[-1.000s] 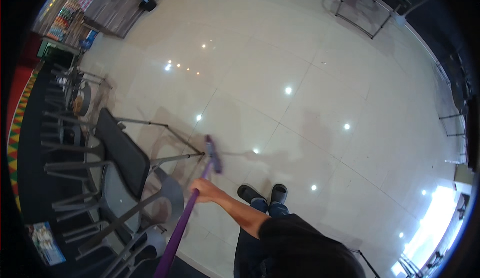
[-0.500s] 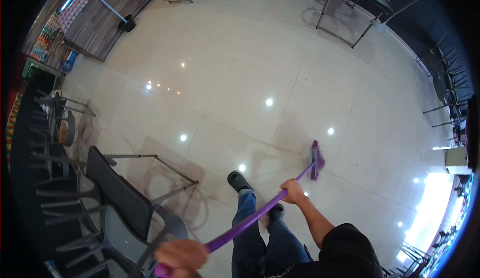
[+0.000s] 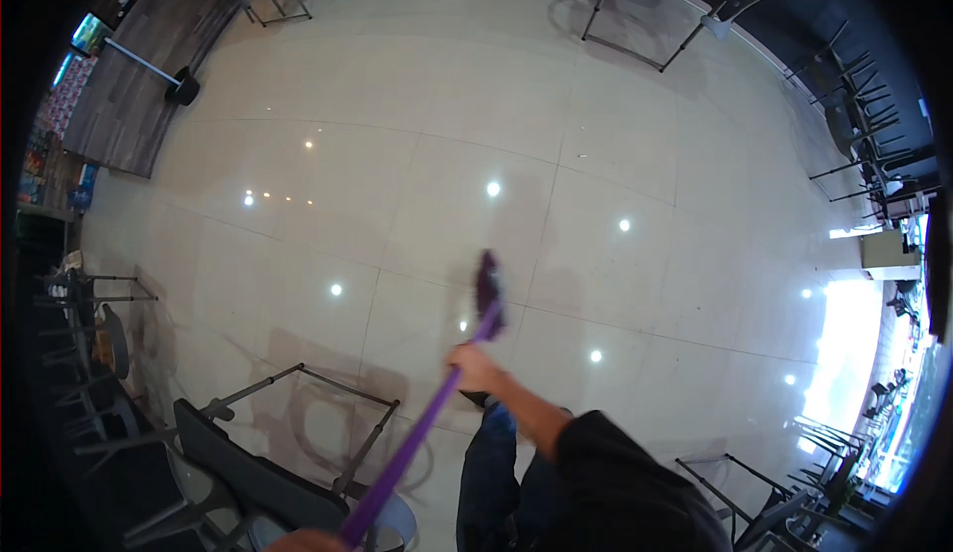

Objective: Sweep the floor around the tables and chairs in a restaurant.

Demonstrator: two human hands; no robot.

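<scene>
A broom with a purple handle slants across the view from the bottom edge up to its dark purple bristle head, which is blurred by motion over the tiled floor. My right hand is closed round the handle a short way below the head. At the bottom edge my left hand grips the handle's upper end; the frame cuts most of it off. Below the right hand are my jeans and a dark shoe, partly covered by my arm.
A dark folding table with stacked grey chairs stands close on my left. Another table with chairs is at the far right. Chairs line the right wall. A wood-clad counter with a long-handled dustpan is far left.
The broom head has swept from right to left, and my right hand has moved left with it. My left hand has dropped toward the bottom edge. The view has shifted somewhat.
</scene>
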